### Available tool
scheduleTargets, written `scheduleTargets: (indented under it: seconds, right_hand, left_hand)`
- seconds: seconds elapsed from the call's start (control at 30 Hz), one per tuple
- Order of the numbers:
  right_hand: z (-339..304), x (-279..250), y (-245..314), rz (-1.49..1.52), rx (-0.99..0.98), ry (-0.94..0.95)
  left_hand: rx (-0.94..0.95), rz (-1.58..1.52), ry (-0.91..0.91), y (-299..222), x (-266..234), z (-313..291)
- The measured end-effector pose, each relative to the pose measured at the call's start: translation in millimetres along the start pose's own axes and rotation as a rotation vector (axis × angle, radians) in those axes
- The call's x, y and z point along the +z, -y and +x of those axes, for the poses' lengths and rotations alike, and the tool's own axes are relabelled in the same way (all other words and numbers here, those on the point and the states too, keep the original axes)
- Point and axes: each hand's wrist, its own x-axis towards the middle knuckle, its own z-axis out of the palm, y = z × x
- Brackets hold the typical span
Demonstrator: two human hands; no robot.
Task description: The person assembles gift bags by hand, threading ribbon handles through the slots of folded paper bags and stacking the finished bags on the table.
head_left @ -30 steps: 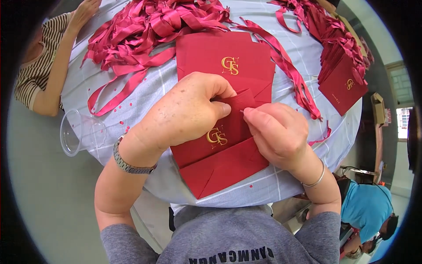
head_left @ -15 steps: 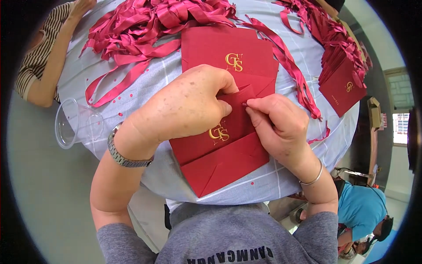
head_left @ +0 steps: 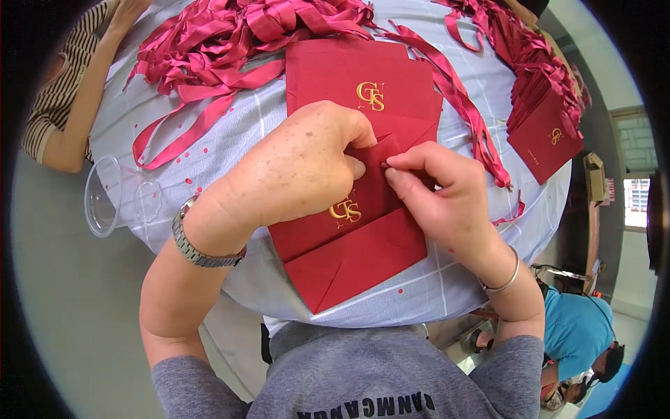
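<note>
A flat, folded red paper bag [head_left: 356,258] with a gold emblem lies before me, its folded bottom toward my body. My left hand [head_left: 300,164] is closed on the bag's upper edge, thumb on the near side, fingertips partly hidden. Just right of it, my right hand [head_left: 447,192] pinches a tiny dark piece between thumb and forefinger against the bag; its kind is too small to make out. Beneath and beyond, more flat red paper bags [head_left: 328,73] carry the same gold emblem.
A heap of pink-red ribbons [head_left: 244,35] covers the far left. Ribboned red bags [head_left: 548,136] are stacked at the far right, past a loose ribbon [head_left: 460,105]. A clear plastic cup [head_left: 105,202] lies tipped at the left edge. Other people sit left and right.
My right hand has shifted slightly left and up, still pinching, and its wrist has turned a little. My left hand keeps its hold on the bag.
</note>
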Motion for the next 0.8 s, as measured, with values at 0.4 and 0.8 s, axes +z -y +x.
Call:
scheduleTargets:
  seconds: [0.4, 0.8]
  right_hand:
    - [4.3, 5.9, -9.7, -0.057, -0.246, -0.034]
    - [14.5, 8.4, 15.9, -0.011, 0.198, 0.062]
  left_hand:
    - [-0.113, -0.097, 0.02, 1.3, -5.4, 2.9]
    - [-0.124, -0.068, 0.052, -1.0, -10.4, 4.8]
